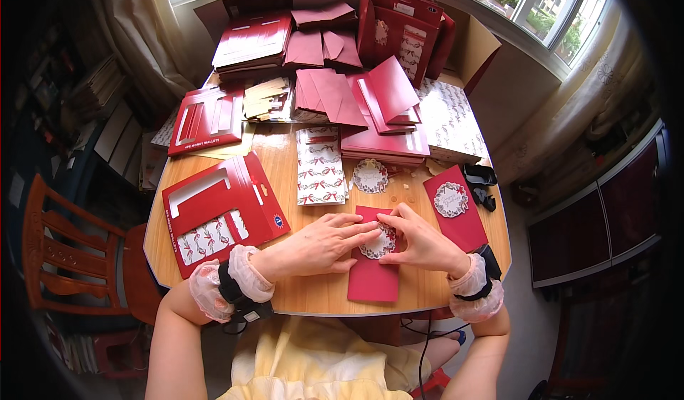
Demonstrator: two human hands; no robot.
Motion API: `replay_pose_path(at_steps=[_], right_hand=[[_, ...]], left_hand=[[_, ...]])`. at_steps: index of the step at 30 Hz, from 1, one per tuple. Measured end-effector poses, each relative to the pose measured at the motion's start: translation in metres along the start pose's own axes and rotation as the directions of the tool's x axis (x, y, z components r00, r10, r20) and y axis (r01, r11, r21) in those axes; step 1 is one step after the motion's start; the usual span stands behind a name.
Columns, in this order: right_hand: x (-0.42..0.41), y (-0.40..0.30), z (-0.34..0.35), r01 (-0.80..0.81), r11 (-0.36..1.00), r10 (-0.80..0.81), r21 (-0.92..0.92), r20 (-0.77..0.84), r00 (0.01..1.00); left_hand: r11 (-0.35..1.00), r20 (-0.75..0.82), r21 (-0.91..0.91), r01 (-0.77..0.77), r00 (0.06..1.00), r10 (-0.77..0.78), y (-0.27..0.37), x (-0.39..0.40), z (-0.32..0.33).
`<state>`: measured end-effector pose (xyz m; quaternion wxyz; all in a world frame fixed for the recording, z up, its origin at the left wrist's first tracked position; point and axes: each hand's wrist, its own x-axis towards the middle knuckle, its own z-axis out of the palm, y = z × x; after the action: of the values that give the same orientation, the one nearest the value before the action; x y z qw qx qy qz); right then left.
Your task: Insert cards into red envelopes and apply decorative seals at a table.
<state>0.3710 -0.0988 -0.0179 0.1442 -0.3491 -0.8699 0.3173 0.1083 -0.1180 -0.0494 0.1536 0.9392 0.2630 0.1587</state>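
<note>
A narrow red card [373, 285] lies on the wooden table before me. On its upper half sits a round white wreath cut-out [375, 248] with printed leaves and a red bow. Flat across the card from the left is my left hand [323, 244], its fingertips resting on the cut-out. My right hand [419, 239] has its thumb and forefinger at the right side of the cut-out, partly covering it. Farther back lies a loose wreath cut-out [370, 176]. At the right, another red card [454, 207] bears a similar wreath.
A red money-wallet pack [214, 202] lies left of my hands. Wreath-patterned wallets [320, 170] lie ahead. Behind them are stacked red envelopes [326, 95], yellowish strips [265, 99] and upright red packaging [398, 36]. Small black objects [481, 178] sit near the table's right edge.
</note>
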Motion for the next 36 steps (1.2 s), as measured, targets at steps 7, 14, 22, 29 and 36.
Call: replay_pose_path(at_steps=[7,14,22,29,36], right_hand=[[0.002,0.004,-0.003,-0.116,0.974,0.122,0.193,-0.021,0.992],[0.017,0.001,-0.003,-0.181,0.973,0.217,0.145,-0.302,0.928],[0.030,0.005,0.008,-0.221,0.973,0.230,0.068,-0.187,0.955],[0.031,-0.001,-0.006,-0.337,0.940,0.340,0.051,-0.099,0.935],[0.036,0.017,-0.020,-0.232,0.967,0.182,-0.107,-0.349,0.919]], left_hand=[[0.998,0.026,0.066,0.022,0.999,-0.023,0.004,0.001,0.004],[0.996,0.027,0.085,0.029,0.999,-0.032,0.006,0.000,0.004],[0.995,0.044,0.091,0.032,0.998,-0.036,0.007,-0.001,0.003],[0.998,-0.027,0.068,-0.008,1.000,0.010,0.004,0.002,0.007],[0.998,-0.034,0.067,0.019,0.999,-0.017,0.008,0.002,-0.006]])
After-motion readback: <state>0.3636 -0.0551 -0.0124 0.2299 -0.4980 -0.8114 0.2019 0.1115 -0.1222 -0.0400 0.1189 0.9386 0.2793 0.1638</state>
